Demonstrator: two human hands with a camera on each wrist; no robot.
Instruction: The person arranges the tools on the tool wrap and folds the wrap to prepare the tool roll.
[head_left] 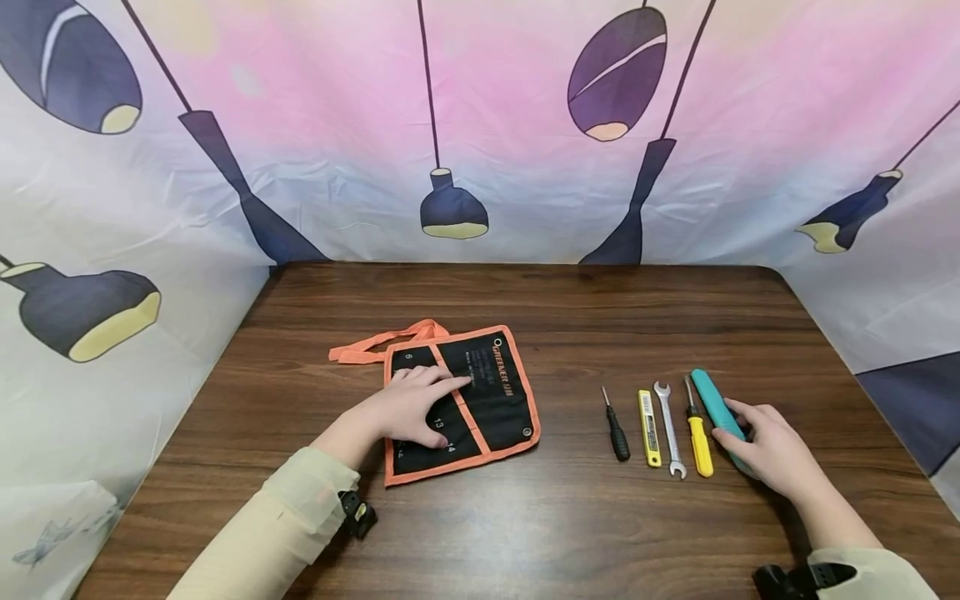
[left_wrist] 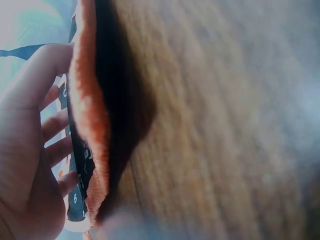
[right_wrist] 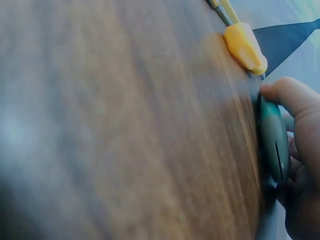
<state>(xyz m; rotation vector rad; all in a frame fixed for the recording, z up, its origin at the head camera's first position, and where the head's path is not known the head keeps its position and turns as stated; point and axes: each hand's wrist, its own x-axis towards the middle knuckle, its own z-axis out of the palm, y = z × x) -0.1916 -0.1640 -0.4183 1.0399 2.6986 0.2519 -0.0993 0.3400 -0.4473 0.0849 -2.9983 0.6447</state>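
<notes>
My left hand (head_left: pixel 411 408) rests on a black tool pouch (head_left: pixel 498 417) with orange trim, fingers spread over its printed numbers. The pouch lies flat on the table; its orange edge (left_wrist: pixel 87 100) shows close up in the left wrist view. At the right, my right hand (head_left: pixel 776 454) holds a long, rounded teal object (head_left: pixel 716 402) between thumb and fingers. That object lies slanted on the table, and a dark slit runs along its end in the right wrist view. Just left of it is a yellow-handled screwdriver (head_left: pixel 701 446).
Further left lie a double open-ended wrench (head_left: pixel 670 429), a slim yellow case (head_left: pixel 648 427) with a label, and a small black-handled screwdriver (head_left: pixel 618 437). Orange ties (head_left: pixel 375 346) trail from the pouch. A patterned cloth (head_left: pixel 510 100) hangs behind the brown wooden table (head_left: pixel 585 317).
</notes>
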